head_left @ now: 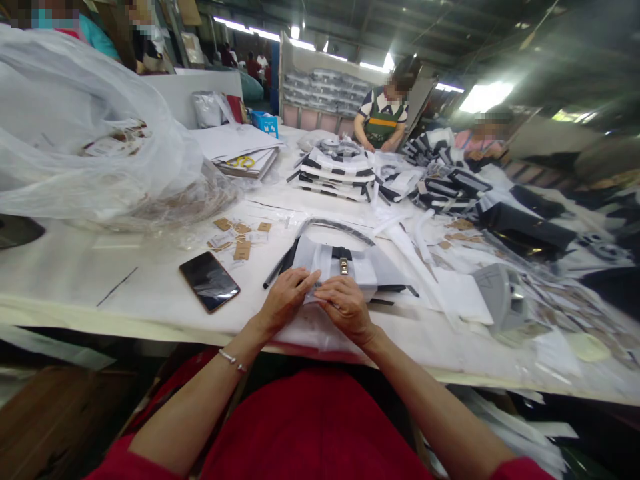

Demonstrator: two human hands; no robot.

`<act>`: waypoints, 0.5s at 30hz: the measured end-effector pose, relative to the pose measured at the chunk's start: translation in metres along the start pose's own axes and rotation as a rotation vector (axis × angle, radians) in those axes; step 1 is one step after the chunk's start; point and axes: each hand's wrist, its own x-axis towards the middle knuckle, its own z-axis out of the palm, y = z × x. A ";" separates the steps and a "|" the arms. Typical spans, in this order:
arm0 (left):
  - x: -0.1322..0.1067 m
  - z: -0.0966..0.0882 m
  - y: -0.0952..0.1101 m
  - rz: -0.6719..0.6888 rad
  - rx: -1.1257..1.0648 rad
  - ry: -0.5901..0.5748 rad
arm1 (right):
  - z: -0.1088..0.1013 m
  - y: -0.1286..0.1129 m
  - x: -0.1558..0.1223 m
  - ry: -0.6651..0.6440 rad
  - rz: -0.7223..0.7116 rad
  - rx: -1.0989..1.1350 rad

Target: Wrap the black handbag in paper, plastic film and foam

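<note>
Lying on the counter (160,297), the wrapped bag (313,257) is right at both hands, its metal clasp (343,266) just beyond the right hand's knuckles. The right hand (347,307) has thumb and fingers pinched together on the bag's near edge; the left hand (287,297) touches that edge close beside it, though I cannot tell whether its fingers grip. Left of the left hand lies a phone (209,281), with tags (243,251) beyond it. White paper (463,293) lies right of the right hand. Well ahead of both hands is a pile of bags (337,180).
</note>
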 end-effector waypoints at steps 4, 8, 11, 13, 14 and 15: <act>-0.002 0.004 -0.002 0.011 0.018 -0.008 | -0.013 -0.008 -0.004 -0.031 -0.023 0.040; -0.004 0.009 -0.003 0.001 0.013 0.016 | -0.041 -0.023 -0.027 -0.186 -0.082 0.079; -0.004 0.009 -0.003 0.006 0.006 0.024 | -0.051 -0.030 -0.056 -0.405 -0.103 -0.016; -0.003 0.008 -0.002 0.004 0.012 0.030 | -0.046 -0.031 -0.073 -0.486 -0.072 -0.099; -0.003 0.008 -0.002 0.001 0.016 0.031 | -0.041 -0.031 -0.079 -0.489 -0.051 -0.121; -0.003 0.008 -0.002 -0.002 0.020 0.030 | -0.036 -0.030 -0.083 -0.471 -0.027 -0.124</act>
